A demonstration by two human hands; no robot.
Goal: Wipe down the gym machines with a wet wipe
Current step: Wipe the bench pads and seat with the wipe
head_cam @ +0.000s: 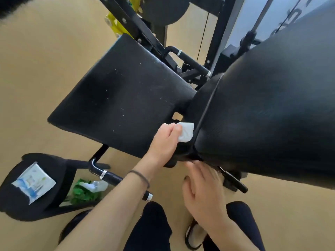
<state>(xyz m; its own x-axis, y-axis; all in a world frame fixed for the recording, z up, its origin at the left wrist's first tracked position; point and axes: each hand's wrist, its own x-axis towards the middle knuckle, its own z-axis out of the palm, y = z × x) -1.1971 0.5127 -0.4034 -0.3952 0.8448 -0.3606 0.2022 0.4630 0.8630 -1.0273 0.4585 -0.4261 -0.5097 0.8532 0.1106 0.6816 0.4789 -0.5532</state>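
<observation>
A smooth tan floor (45, 84) runs under everything, matte and even, with a pale wall (253, 15) at the upper right behind black steel uprights.

At the lower left a rounded black pad (21, 205) carries a flat, crinkled pack of wet wipes (33, 182), white and blue, lying on top of it. Just to its right, on the floor, sits a crumpled green bag (81, 192) with a used white wipe (94, 185) in it, beside a black handlebar (112, 178) ringed with chrome bands.

Above centre, the seat pad (117, 98) is a broad, roughly square cushion of finely textured black vinyl, flecked with pale specks. Yellow metal parts (116, 24) show behind the frame at the top.

The left hand (165, 144), a dark band on its wrist, pinches a folded white wet wipe (185, 132) and presses it against the piped seam at the lower edge of the backrest pad (272, 105). The right hand (203, 189) has its fingers straight, its fingertips resting on the underside edge of that backrest. The backrest is a large, bulging black cushion with the same woven grain, filling the right side.
</observation>
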